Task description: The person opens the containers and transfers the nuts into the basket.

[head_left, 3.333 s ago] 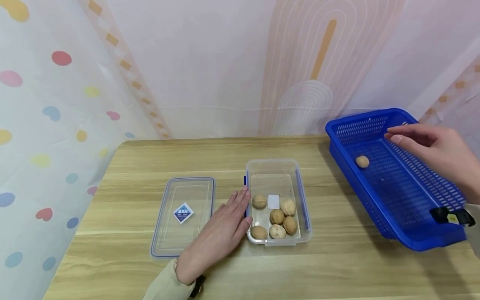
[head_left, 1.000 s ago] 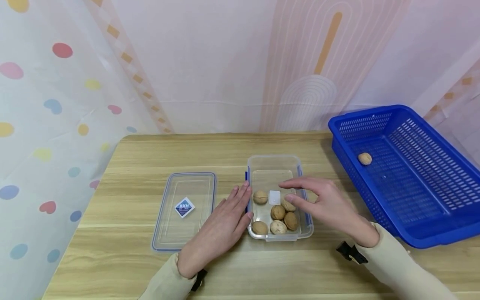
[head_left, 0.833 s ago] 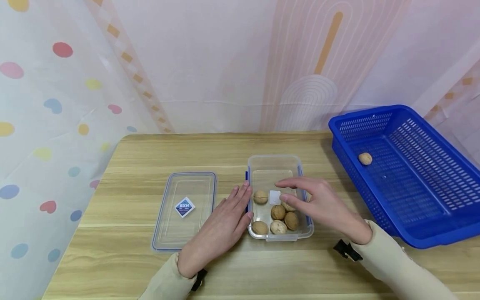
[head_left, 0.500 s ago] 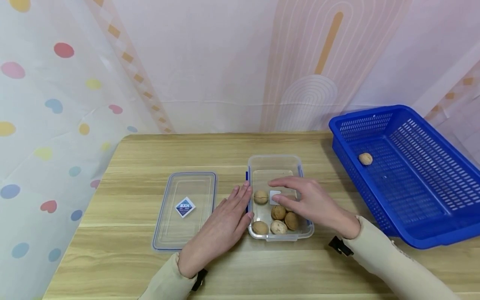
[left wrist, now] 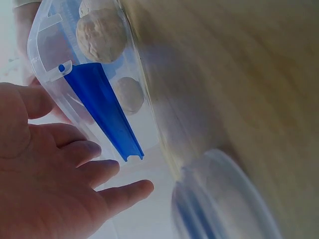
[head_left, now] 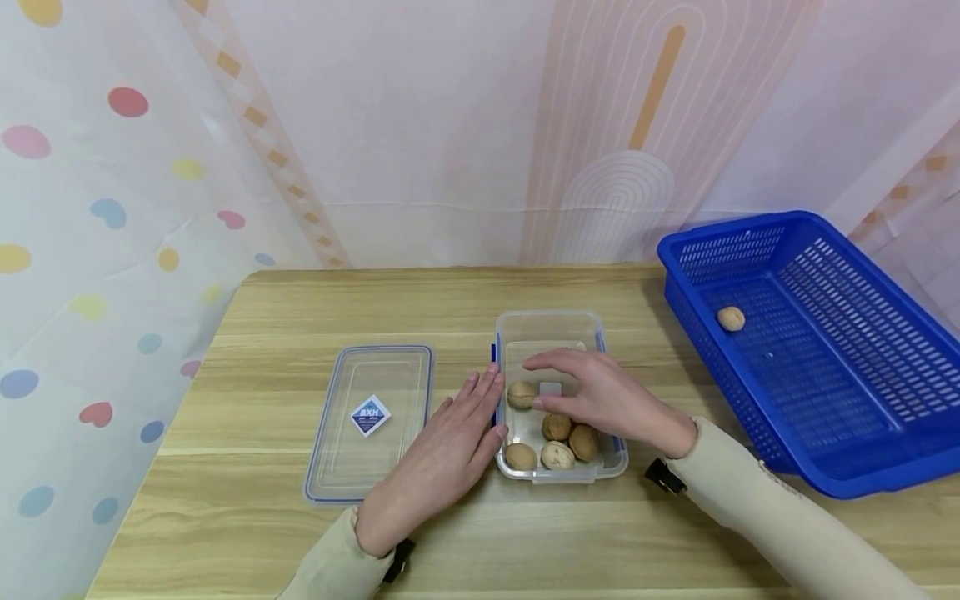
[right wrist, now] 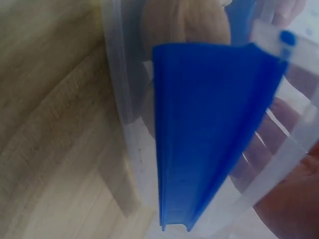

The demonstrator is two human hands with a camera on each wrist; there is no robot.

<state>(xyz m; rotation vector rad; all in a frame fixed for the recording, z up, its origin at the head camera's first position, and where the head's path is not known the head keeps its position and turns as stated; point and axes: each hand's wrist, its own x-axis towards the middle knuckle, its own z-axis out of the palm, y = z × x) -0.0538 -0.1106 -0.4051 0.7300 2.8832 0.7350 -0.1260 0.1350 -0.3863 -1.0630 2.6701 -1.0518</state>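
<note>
My left hand (head_left: 442, 450) lies with straight fingers against the left wall of a clear plastic food box (head_left: 552, 327), seen from below in the left wrist view. Several walnuts (head_left: 557, 426) sit in the box. My right hand (head_left: 600, 396) reaches over its right wall, thumb and index finger apart. The thumb tip is close beside the left-hand walnut (head_left: 521, 396), and the index fingertip is beyond it; neither grips it. In the right wrist view the blue side latch (right wrist: 204, 124) hides much of the right hand (right wrist: 294, 199), seen partly through clear plastic.
A clear lid with a blue seal (head_left: 367, 467) lies on the wooden table (head_left: 375, 308) left of the box. At the right stands a blue perforated basket (head_left: 750, 400) with one walnut (head_left: 731, 318) in it. A patterned curtain (head_left: 420, 133) hangs behind the table.
My right hand has come from above the basket to the box, then slid left over the walnuts toward the left-hand one. The left hand stays at the box wall.
</note>
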